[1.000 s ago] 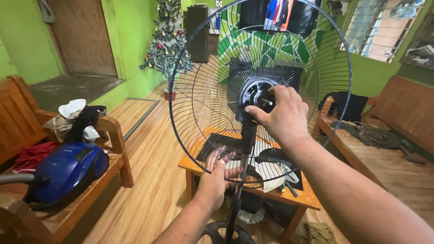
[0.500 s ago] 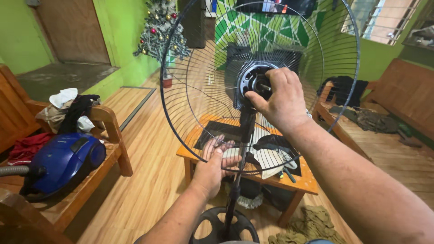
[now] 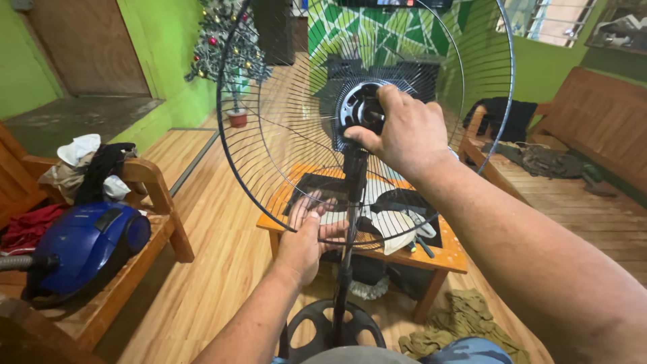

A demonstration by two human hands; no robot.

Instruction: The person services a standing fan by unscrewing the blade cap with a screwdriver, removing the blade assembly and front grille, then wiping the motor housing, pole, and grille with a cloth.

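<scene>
Fan guard (image 3: 283, 135), a round black wire grille, stood upright on the pedestal fan's pole (image 3: 347, 256), directly in front of the camera; its top edge was cut off by the frame. Landmark for everything below = that guard.

Far left of the guard: blue vacuum cleaner (image 3: 81, 246) sat on a wooden bench (image 3: 151, 202), hose end cut off at the frame edge. Pile of clothes (image 3: 87, 165) behind it, individual items hard to separate.

Behind the guard's upper left: small decorated tree (image 3: 229, 47), top cropped.

At the guard's lower rim: left hand (image 3: 306, 239) pressed against the wires, fingers spread and partly hooked through. Fingertips were seen only through the grille, so exact grip was unclear.

Below the guard: round black base (image 3: 330, 330), partly hidden by the person's clothing at the bottom edge.

Behind the guard's lower half: orange low table (image 3: 445, 256) with dark and white items on it, too cluttered and screened by wires to identify.

At the guard's centre: right hand (image 3: 404, 135) closed around the hub (image 3: 357, 108), fingers curled over it. The hand covered the part it gripped.

Right of the guard: second wooden bench (image 3: 593, 128) with dark cloth, and an olive rag (image 3: 465, 320) on the floor.
</scene>
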